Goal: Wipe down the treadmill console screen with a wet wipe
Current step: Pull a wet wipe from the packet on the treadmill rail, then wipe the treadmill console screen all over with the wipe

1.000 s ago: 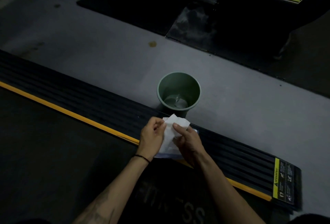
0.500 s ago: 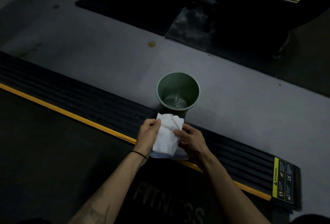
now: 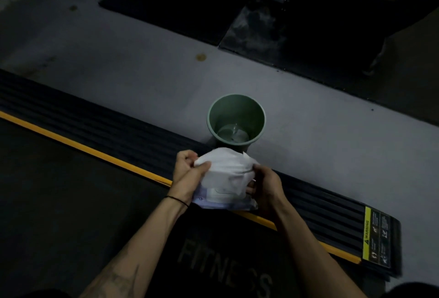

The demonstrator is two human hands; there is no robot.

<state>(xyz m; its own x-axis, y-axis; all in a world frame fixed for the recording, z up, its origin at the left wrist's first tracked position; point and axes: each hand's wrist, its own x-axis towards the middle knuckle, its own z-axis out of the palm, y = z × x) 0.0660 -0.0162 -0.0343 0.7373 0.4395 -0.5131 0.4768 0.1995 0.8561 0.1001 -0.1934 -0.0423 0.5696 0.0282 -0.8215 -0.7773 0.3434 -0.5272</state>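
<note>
A white wet wipe [image 3: 225, 169] is stretched out between my two hands above the treadmill's ribbed side rail. My left hand [image 3: 187, 175] pinches the wipe's left edge between thumb and fingers. My right hand [image 3: 264, 184] grips its right edge with curled fingers. Under the wipe, a pale wipe packet [image 3: 223, 201] shows at its lower edge, held against my hands. The treadmill console screen is out of sight.
A green bin [image 3: 236, 121] with clear wrapping at its bottom stands on the grey floor just beyond my hands. The black side rail [image 3: 332, 217] with an orange stripe runs diagonally. The dark belt [image 3: 59, 214] lies below. Another black machine [image 3: 297, 7] sits at the top.
The wipe has been pulled wider between my hands, from a narrow folded strip to a spread sheet. My hands have moved apart.
</note>
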